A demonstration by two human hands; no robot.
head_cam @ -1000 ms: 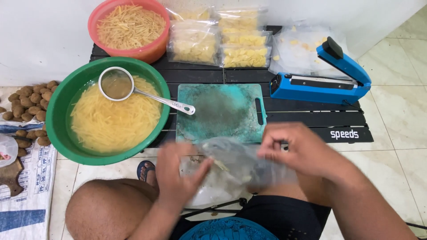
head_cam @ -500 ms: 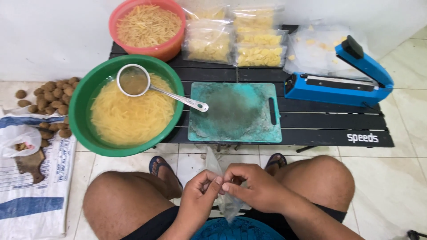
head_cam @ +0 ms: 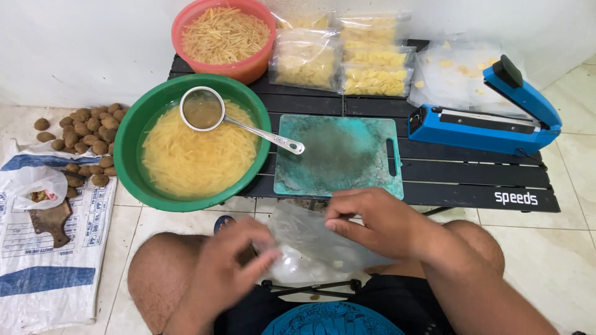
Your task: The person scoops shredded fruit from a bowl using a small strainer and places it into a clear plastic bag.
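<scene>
My right hand (head_cam: 379, 223) pinches the top edge of a clear plastic bag (head_cam: 310, 245) held over my lap, between my knees. Blurred by motion, my left hand (head_cam: 233, 260) is at the bag's left side, its fingers touching the plastic. A few pale yellow bits lie at the bottom of the bag. In front of me on the low black slatted table (head_cam: 472, 180) lies a worn teal cutting board (head_cam: 338, 155). Left of it a green basin (head_cam: 133, 139) holds yellow potato strips in water, and a metal strainer ladle (head_cam: 205, 110) rests in it.
A red bowl (head_cam: 186, 18) of strips and several filled clear bags (head_cam: 347, 59) stand at the table's back. A blue heat sealer (head_cam: 490, 121) sits at the right, over loose bags. On the floor at left lie brown potatoes (head_cam: 81, 133) and a white sack (head_cam: 43, 248).
The view has shifted down and right. Both hands were together at the bag's mouth; now they are spread apart, the left lower and blurred, and the bag is pulled wider.
</scene>
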